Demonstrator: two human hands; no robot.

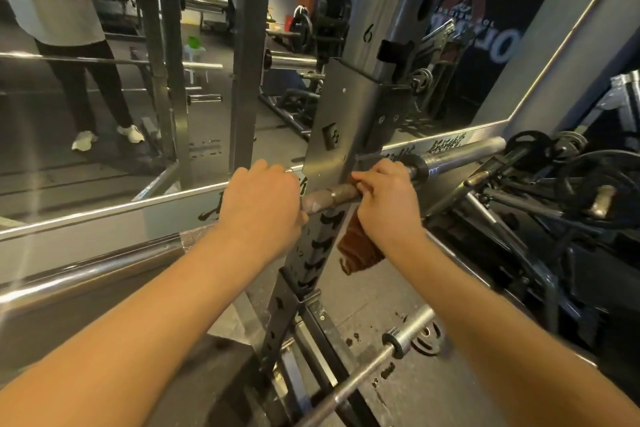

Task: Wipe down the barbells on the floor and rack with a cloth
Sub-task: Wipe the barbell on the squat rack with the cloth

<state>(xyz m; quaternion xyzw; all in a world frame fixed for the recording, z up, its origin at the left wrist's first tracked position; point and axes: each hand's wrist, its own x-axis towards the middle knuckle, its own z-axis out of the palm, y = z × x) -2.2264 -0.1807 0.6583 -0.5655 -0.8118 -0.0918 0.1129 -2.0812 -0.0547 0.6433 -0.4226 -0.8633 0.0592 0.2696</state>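
Long steel barbell (329, 196) rests on the grey rack upright (377, 3) numbered 5 and 6, its axis rising from lower left to upper right, the left hand (259, 208) curled round the shaft, the right hand (384, 204) gripping a brown cloth (356, 246) draped over it

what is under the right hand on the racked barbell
A brown cloth draped over the worn steel barbell hangs below the right hand. The bar stretch beneath it is covered.
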